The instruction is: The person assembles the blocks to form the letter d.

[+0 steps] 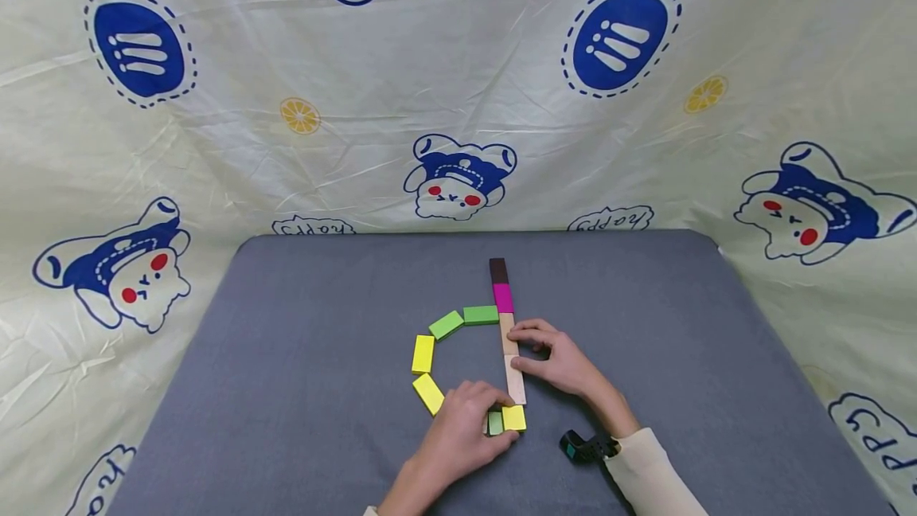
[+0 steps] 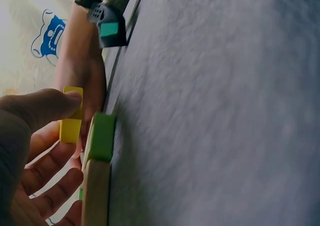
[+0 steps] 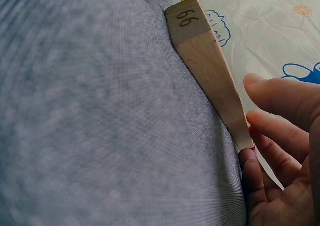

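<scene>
My left hand (image 1: 466, 424) pinches a yellow block (image 2: 71, 128) between thumb and a finger, held up close to a green block (image 2: 101, 138) in the left wrist view. My right hand (image 1: 562, 361) is beside a straight row of blocks, thumb and fingertips at a tan block (image 1: 508, 333) and a pale wooden block (image 1: 515, 381). Its fingers look relaxed in the right wrist view, not closed round a block. A magenta block (image 1: 504, 298) and a dark brown block (image 1: 497, 271) continue the row at the far end. The left hand hides part of the lower curve.
A curve of blocks joins the row on its left: green blocks (image 1: 446, 325) above, yellow blocks (image 1: 423, 354) at the side. They lie on a grey cloth-covered table (image 1: 308, 388). A patterned white sheet (image 1: 236, 54) hangs behind. The right wrist wears a black band (image 1: 591, 447).
</scene>
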Action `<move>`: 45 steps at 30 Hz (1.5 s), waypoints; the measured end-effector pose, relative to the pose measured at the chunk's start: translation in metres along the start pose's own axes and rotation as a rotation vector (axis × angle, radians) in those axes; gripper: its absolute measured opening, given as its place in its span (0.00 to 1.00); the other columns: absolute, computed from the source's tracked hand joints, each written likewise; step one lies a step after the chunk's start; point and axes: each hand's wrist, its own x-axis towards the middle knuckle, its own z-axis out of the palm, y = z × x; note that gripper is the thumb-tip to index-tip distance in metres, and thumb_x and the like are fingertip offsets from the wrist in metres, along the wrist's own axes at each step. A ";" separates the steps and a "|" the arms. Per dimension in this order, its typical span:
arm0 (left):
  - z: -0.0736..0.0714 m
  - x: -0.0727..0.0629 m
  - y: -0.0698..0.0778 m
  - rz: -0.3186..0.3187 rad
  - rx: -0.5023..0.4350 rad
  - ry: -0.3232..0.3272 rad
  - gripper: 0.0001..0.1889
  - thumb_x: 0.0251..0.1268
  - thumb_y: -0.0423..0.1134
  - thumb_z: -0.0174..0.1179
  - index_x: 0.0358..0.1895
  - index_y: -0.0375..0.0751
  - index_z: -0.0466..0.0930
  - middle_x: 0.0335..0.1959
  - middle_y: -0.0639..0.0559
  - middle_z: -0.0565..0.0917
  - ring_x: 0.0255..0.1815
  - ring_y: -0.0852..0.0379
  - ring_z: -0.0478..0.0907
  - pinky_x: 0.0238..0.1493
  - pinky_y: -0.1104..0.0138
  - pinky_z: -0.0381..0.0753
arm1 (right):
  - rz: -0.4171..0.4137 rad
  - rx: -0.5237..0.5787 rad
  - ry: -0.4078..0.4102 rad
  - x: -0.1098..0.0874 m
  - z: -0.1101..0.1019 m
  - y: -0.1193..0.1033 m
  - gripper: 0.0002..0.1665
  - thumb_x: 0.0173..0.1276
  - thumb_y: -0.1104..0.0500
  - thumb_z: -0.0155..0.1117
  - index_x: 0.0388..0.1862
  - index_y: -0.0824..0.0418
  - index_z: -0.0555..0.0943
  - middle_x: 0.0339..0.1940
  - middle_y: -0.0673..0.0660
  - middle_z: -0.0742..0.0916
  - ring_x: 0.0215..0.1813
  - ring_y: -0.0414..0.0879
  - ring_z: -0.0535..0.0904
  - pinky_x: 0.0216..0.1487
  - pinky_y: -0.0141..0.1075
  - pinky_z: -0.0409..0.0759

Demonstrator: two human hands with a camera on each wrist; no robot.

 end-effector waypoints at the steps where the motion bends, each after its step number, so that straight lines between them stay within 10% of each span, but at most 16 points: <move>1: 0.002 0.000 0.000 0.001 -0.001 0.004 0.17 0.52 0.45 0.79 0.46 0.54 0.87 0.39 0.63 0.85 0.38 0.67 0.74 0.43 0.70 0.73 | 0.000 0.000 -0.001 0.000 0.000 0.000 0.23 0.67 0.55 0.74 0.60 0.59 0.85 0.62 0.57 0.83 0.59 0.47 0.77 0.54 0.35 0.76; 45: 0.022 0.009 0.010 -0.141 0.064 -0.024 0.18 0.49 0.46 0.81 0.43 0.52 0.86 0.37 0.62 0.83 0.42 0.61 0.74 0.44 0.63 0.70 | 0.015 0.003 -0.005 0.002 0.001 0.003 0.22 0.67 0.54 0.74 0.59 0.58 0.86 0.62 0.56 0.83 0.62 0.52 0.78 0.55 0.35 0.76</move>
